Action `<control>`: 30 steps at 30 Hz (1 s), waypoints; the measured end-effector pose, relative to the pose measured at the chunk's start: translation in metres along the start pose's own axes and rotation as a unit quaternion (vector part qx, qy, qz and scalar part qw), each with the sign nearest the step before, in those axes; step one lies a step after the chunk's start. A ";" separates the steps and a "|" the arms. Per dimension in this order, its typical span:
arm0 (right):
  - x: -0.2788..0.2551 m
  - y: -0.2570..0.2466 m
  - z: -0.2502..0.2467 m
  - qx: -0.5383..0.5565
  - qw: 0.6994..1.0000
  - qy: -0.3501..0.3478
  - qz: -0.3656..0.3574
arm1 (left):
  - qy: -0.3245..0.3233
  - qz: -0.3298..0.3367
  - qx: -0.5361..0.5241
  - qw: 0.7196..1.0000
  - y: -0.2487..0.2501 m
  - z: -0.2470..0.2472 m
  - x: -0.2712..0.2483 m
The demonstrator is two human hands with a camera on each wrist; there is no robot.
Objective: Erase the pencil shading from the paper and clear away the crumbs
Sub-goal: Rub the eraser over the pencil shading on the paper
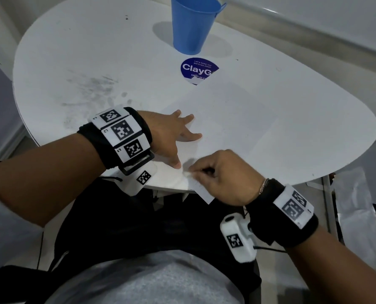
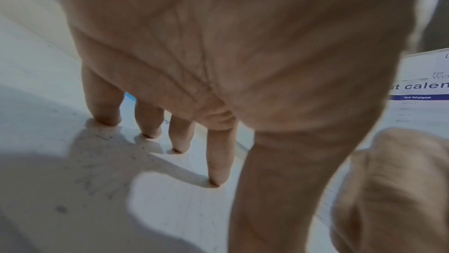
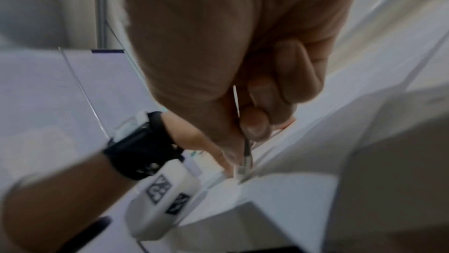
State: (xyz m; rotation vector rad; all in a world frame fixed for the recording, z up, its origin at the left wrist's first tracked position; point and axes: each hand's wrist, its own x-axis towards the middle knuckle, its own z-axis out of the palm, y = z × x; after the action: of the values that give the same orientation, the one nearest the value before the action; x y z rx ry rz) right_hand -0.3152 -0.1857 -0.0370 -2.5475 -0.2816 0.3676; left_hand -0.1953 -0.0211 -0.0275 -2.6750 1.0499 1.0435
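From the head view I see my left hand (image 1: 171,134) pressing flat, fingers spread, on the paper (image 1: 248,132), which lies on the white tabletop (image 1: 72,51) with its near corner over the edge. My right hand (image 1: 222,174) pinches that near edge around something small and pale, perhaps an eraser; I cannot tell. No shading shows on the sheet, so erasing looks largely done. Grey smudges (image 1: 92,88) remain on the tabletop. A blue cup (image 1: 191,25) stands behind a "ClayG…" sticker (image 1: 197,70).

Left wrist: straight fingertips (image 2: 216,178) touching down; a printed sheet (image 2: 422,92) reads "calen…".

Right wrist: curled fingers (image 3: 255,126) clamp the sheet's edge.
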 end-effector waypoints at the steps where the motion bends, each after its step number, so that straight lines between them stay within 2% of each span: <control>1: -0.002 -0.001 0.001 0.004 1.000 -0.012 -0.012 | -0.001 0.001 0.000 1.000 0.000 0.000 0.000; 5: 0.005 0.009 -0.005 -0.003 0.998 0.063 0.023 | -0.003 0.002 0.005 1.000 0.001 0.000 0.001; 9: -0.002 -0.003 0.007 -0.002 0.999 0.018 -0.036 | -0.007 0.007 0.005 1.000 -0.001 -0.001 0.001; 13: 0.005 0.009 -0.002 0.015 0.998 0.055 0.014 | -0.001 0.007 0.002 1.000 0.000 -0.001 0.001; 17: 0.001 0.004 0.000 -0.003 1.000 -0.008 -0.017 | -0.004 0.007 0.005 1.000 -0.001 -0.001 0.002; 18: 0.002 0.004 0.001 -0.011 1.000 -0.006 -0.019 | -0.005 0.007 0.007 1.000 -0.001 -0.001 0.002; 21: 0.007 0.011 -0.005 -0.007 0.998 0.069 0.012 | -0.002 0.004 0.011 1.000 0.001 -0.001 0.002; 23: 0.006 0.007 -0.003 -0.009 0.998 0.056 0.005 | -0.002 0.004 0.009 1.000 0.000 -0.001 0.002; 26: -0.002 -0.004 0.002 -0.018 0.999 -0.012 -0.032 | -0.005 0.005 0.000 1.000 0.000 -0.002 0.001; 30: 0.005 0.006 -0.006 -0.023 0.998 0.053 0.013 | -0.003 -0.001 0.013 1.000 0.001 -0.002 0.001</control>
State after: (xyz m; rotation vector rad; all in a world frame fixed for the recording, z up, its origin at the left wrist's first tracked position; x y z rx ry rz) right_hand -0.3077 -0.1923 -0.0369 -2.6072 -0.2190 0.2385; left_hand -0.1946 -0.0229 -0.0265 -2.6497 1.0512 1.0302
